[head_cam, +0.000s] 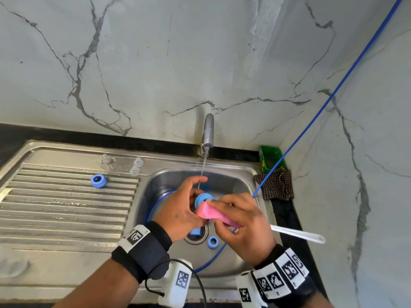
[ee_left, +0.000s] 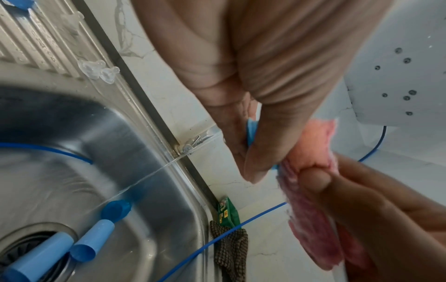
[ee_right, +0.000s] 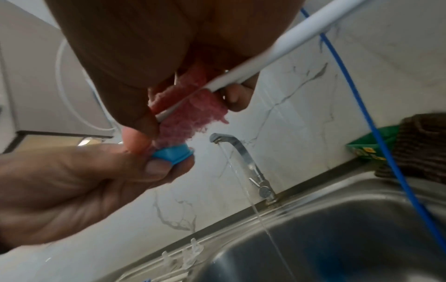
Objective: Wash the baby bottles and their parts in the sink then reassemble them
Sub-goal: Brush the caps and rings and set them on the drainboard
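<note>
Glossy steel sink (head_cam: 249, 174), spongy pink brush (head_cam: 213, 213), marbled wall (head_cam: 200, 52)

I am holding a light blue bottle ring (head_cam: 202, 198) against a pink sponge brush (head_cam: 216, 214) with a white handle (head_cam: 298, 234), above a silver steel sink (head_cam: 222, 178), beside a green box (head_cam: 270, 160) and brown checked cloth (head_cam: 277, 185).

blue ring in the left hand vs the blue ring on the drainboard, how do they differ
The held blue ring is up over the sink basin, pinched by the left hand; the drainboard ring lies alone on the ribbed metal, untouched. The held ring has the pink sponge brush, gripped by the right hand, pressed against it; nothing touches the drainboard ring. Both are blue plastic collars with an open centre.
</note>
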`<state>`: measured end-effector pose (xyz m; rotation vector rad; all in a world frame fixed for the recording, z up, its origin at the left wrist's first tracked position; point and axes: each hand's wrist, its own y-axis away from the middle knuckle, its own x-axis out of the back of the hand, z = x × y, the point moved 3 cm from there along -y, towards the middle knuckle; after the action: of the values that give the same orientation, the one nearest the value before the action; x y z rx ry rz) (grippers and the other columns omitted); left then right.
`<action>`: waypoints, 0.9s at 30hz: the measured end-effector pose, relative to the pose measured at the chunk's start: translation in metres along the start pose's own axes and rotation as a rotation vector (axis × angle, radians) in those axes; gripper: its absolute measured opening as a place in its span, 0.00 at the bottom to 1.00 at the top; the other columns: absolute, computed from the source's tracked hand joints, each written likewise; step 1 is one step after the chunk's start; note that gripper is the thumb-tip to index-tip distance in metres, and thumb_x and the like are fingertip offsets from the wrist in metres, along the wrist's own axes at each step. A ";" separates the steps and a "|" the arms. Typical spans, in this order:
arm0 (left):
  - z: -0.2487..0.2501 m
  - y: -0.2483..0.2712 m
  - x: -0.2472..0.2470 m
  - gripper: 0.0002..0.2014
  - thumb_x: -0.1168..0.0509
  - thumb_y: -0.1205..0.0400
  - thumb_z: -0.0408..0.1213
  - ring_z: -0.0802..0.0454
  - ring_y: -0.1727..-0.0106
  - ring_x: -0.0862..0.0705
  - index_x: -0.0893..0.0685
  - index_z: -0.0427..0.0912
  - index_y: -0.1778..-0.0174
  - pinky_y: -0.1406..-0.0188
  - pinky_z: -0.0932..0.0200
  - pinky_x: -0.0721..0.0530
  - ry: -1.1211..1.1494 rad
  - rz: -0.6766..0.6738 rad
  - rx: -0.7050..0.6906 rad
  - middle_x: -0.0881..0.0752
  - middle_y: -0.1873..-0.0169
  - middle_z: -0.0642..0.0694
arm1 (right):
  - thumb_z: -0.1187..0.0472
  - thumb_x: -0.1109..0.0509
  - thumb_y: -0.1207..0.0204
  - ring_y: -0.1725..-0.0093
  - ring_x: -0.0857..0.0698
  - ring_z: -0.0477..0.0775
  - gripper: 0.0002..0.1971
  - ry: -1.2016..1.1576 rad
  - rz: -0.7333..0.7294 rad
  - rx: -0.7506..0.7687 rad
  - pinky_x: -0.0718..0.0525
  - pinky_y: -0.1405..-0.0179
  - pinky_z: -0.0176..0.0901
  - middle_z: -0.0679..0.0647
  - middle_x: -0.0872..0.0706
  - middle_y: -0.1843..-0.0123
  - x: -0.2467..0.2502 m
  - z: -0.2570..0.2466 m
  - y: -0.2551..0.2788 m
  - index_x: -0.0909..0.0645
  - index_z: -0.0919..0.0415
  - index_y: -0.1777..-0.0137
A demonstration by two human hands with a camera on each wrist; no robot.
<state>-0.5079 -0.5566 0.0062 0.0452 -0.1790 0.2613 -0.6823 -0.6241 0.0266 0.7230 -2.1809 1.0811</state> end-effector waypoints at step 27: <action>-0.006 -0.009 0.000 0.18 0.20 0.25 0.30 0.45 0.46 0.08 0.11 0.42 0.40 0.40 0.40 0.12 0.069 -0.098 0.005 0.07 0.49 0.45 | 0.51 0.28 0.22 0.45 0.15 0.47 0.17 0.002 0.088 -0.186 0.16 0.43 0.42 0.43 0.11 0.44 -0.013 0.014 -0.017 0.13 0.46 0.33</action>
<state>-0.5045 -0.5648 -0.0002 0.0501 -0.1071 0.1655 -0.6654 -0.6414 0.0188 0.5471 -2.2936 0.9048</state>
